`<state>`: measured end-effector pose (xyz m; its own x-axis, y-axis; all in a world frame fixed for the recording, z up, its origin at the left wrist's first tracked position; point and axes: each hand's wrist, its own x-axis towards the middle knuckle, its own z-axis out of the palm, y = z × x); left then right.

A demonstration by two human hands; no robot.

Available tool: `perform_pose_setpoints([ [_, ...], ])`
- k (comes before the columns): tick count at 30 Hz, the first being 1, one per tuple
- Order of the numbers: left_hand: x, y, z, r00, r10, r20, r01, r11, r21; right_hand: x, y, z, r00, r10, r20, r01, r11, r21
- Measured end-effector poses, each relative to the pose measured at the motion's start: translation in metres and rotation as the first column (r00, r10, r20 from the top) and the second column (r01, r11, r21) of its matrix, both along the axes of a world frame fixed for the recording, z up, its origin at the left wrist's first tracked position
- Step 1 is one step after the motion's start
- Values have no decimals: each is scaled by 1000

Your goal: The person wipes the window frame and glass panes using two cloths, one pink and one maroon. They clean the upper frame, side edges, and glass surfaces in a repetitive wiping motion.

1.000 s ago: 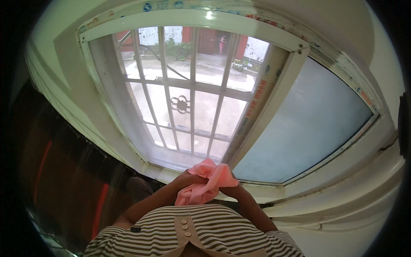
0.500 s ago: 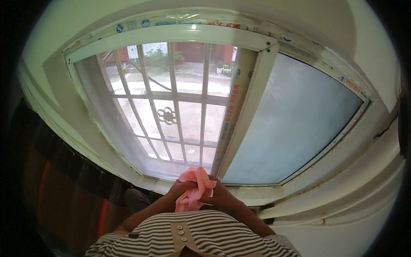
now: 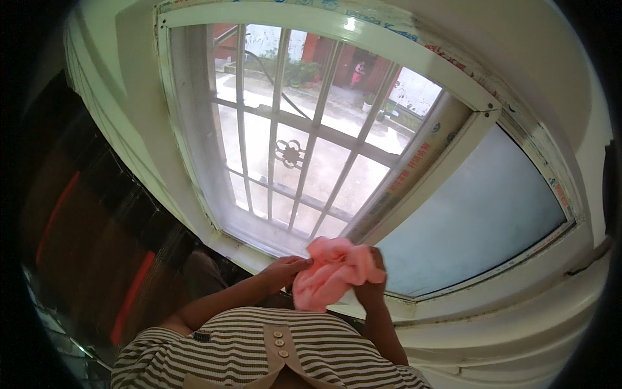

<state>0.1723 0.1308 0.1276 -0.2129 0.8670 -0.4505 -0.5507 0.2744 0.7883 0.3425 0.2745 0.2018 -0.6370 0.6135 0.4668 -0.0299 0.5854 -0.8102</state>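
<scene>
A: Where does your pink cloth (image 3: 332,275) sit against the window frame (image 3: 414,178)?

B: Bunched up just below the frame's lower rail, in front of the spot where the upright post meets the sill. Your right hand (image 3: 370,288) is wrapped around the cloth's right side, fingers closed over the folds. Your left hand (image 3: 285,267) pinches the cloth's left edge with the fingertips, the rest of the hand fairly narrow.

A: What makes this handling go well, in your view?

B: You look to be gathering or refolding the cloth. I'd keep the right hand as the anchor and let the left draw the loose edge flat, so you end with a smooth pad rather than a lump. Keep it close under the frame, off the sill ledge (image 3: 505,305) to its right.

A: Anything else near the frame?

B: Left of the post is the clear pane with white bars (image 3: 288,155) outside it; right of the post is a frosted pane (image 3: 479,220).
</scene>
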Motion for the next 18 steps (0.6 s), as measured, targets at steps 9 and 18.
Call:
perform_pose_setpoints([
  [9, -57, -42, -27, 930, 303, -208, -267, 946, 184, 51, 57, 68, 798, -460, -388, 475, 878, -65],
  [18, -136, -86, -67, 361, 525, -771, -386, 836, 389, 36, 98, 174, 572, -499, -651, 815, 432, 386],
])
